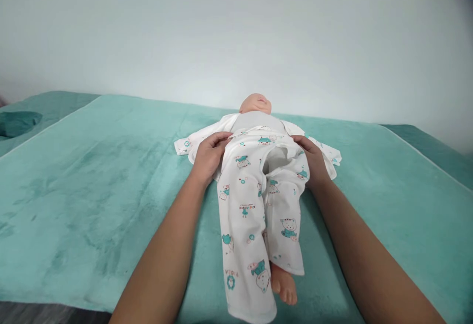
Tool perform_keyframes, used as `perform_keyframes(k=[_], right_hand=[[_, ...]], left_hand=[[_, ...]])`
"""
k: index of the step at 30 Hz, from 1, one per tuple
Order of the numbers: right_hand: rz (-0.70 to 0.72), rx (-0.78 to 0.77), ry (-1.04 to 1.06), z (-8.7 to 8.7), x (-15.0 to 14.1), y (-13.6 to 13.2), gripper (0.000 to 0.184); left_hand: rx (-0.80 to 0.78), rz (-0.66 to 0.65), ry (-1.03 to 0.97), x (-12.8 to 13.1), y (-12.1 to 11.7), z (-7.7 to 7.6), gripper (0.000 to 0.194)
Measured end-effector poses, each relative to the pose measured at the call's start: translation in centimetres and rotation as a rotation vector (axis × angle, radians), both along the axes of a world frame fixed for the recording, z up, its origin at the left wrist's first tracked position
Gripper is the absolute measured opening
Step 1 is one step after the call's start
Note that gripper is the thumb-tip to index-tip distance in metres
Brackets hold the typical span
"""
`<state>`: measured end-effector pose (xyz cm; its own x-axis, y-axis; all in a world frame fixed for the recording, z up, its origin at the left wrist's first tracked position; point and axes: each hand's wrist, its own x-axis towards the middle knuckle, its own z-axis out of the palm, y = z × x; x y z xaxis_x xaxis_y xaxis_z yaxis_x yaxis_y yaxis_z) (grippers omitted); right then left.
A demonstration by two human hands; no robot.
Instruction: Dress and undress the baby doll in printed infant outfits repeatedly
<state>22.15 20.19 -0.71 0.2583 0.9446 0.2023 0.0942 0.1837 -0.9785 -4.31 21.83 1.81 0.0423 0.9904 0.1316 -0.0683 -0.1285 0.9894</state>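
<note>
A baby doll (255,102) lies on its back, head toward the wall. White printed baby pants (244,191) cover its legs up to the waist; one bare foot (284,287) pokes out of the leg on the right, while the other foot is hidden in the cloth. A white printed jacket (207,132) is spread open around the doll's chest. My left hand (212,156) grips the pants' waistband at the left side, thumb and fingers closed on it. At the right side my right hand (312,159) holds the waistband too, its fingers partly behind the cloth.
A light green plush cover (111,191) lies under the doll. Darker green fabric (436,151) shows at both sides, with a dark green bundle (18,123) at the far left. Behind stands a white wall (236,38). Dark floor (48,313) shows at the lower left.
</note>
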Motion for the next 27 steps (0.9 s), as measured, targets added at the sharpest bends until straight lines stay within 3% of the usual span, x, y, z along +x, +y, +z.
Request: perform_keyframes(k=[2, 9, 14, 21, 24, 27], right_hand=[[0.023, 0.046, -0.089, 0.4, 0.1, 0.1, 0.012], [0.328, 0.181, -0.368, 2.8, 0.1, 1.9, 0.009], [0.237, 0.344, -0.532, 4.2, -1.2, 3.1, 0.017], [-0.016, 0.183, -0.83, 5.6, -3.0, 7.6, 0.015], [-0.014, 0.155, -0.733, 5.0, -3.3, 9.4, 0.015], [-0.018, 0.123, -0.554, 3.7, -3.0, 9.4, 0.016]], left_hand=[[0.032, -0.006, 0.061, -0.1, 0.2, 0.1, 0.016], [0.23, -0.001, 0.21, 0.5, 1.4, 0.5, 0.012], [0.254, 0.049, 0.363, 0.8, 2.1, 0.6, 0.016], [0.147, 0.217, 0.501, 1.5, 5.1, 0.3, 0.023], [0.079, 0.285, 0.519, 2.1, 5.8, 0.2, 0.024], [0.078, 0.337, 0.497, 2.6, 5.2, 0.0, 0.017]])
